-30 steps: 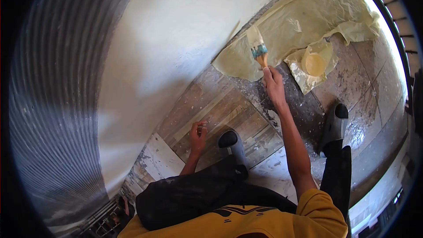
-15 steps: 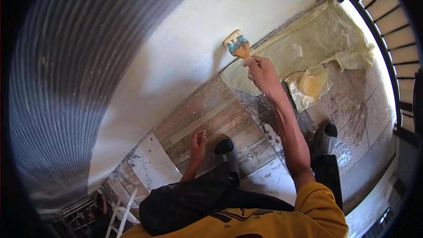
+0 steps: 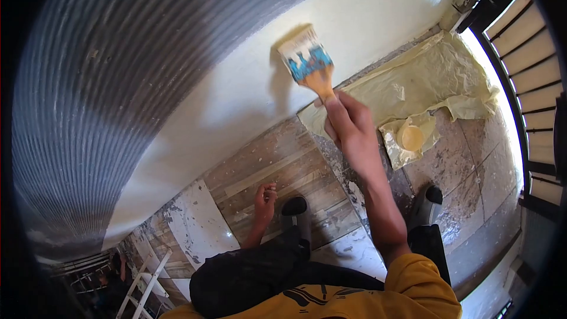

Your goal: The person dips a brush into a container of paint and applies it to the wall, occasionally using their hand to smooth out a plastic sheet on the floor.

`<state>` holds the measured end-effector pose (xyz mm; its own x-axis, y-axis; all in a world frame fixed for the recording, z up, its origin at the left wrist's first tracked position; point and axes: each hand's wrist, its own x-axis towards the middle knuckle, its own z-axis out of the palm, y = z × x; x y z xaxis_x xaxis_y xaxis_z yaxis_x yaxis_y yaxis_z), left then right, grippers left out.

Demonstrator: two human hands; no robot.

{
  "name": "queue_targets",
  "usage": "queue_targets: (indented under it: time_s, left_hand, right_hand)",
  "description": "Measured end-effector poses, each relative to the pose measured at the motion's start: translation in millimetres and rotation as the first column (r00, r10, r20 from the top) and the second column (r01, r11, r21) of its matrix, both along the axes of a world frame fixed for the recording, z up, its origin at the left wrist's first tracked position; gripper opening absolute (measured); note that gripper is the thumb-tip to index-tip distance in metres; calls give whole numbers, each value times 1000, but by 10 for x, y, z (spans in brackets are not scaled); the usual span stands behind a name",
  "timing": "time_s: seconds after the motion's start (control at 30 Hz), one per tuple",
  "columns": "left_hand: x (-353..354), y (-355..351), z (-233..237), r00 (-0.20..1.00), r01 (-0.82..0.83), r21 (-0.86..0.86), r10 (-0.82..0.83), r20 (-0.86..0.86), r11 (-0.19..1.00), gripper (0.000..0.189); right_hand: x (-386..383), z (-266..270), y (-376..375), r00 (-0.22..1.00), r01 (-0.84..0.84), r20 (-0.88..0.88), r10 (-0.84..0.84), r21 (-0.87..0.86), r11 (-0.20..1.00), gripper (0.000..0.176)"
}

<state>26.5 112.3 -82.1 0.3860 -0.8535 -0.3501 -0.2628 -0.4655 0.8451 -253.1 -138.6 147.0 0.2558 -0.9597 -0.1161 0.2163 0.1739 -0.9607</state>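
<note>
My right hand (image 3: 349,127) grips the wooden handle of a wide paintbrush (image 3: 307,62) with a blue ferrule and pale bristles. The bristles press against the cream-painted wall (image 3: 236,77), above the floor line. My left hand (image 3: 265,197) hangs low beside my left knee with its fingers loosely curled and nothing in it. On the floor to the right, a small round paint tub (image 3: 411,137) with cream paint sits on crumpled plastic.
Yellowish plastic sheeting (image 3: 425,77) covers the floor along the wall. The wooden floor (image 3: 283,165) is spattered with paint. Corrugated metal (image 3: 106,82) curves on the left. A white ladder (image 3: 142,286) stands at the bottom left, a railing (image 3: 531,53) at right.
My right hand has lifted the brush from down by the plastic sheet up onto the wall, higher with each frame. The left hand has stayed by my knee.
</note>
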Motion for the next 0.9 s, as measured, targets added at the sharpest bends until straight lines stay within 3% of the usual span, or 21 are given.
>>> queue_targets:
  time_s: [0.07, 0.17, 0.23, 0.27, 0.33, 0.47, 0.5, 0.6, 0.67, 0.73, 0.9]
  left_hand:
    - [-26, -36, 25, 999, -22, -39, 20, -43, 999, 22]
    - [4, -4, 76, 1000, -29, -46, 28, -12, 999, 22]
    - [66, 52, 12, 998, -54, -56, 54, -18, 997, 22]
    - [87, 91, -23, 997, -72, -54, 71, -21, 996, 21]
    - [47, 121, 37, 996, -79, -46, 78, -32, 996, 21]
    - [82, 77, -114, 997, -60, -80, 56, -55, 995, 19]
    - [61, 8, -95, 996, -70, -101, 64, -62, 992, 19]
    - [-1, -46, -7, 998, -43, -60, 40, -55, 997, 19]
    - [-27, -81, 50, 996, 49, -118, -40, 77, 992, 22]
    - [-26, -5, -14, 1000, -3, -105, 5, 18, 994, 21]
    - [-12, -5, -29, 996, -77, -116, 71, -63, 990, 19]
  right_hand:
    - [-30, -200, 254, 991, 81, 97, -95, 135, 988, 33]
    - [-126, -554, 572, 987, 134, 70, -145, 136, 981, 31]
    - [-121, -777, 634, 946, 298, -137, -294, 8, 955, 30]
    - [-83, -855, 601, 949, 286, -138, -283, -3, 958, 30]
    - [-28, -903, 530, 831, 411, -235, -504, -351, 841, 29]
    - [111, -867, 362, 831, 388, -223, -510, -426, 818, 29]
    - [170, -866, 251, 779, 367, -253, -574, -559, 744, 29]
    - [279, -877, -35, 781, 277, -322, -535, -589, 760, 26]
    - [311, -1055, -143, 801, 231, -342, -491, -580, 781, 23]
    - [308, -1407, -194, 786, 195, -455, -418, -459, 866, 23]
    - [225, -1957, -26, 666, 155, -642, -379, -378, 913, 16]
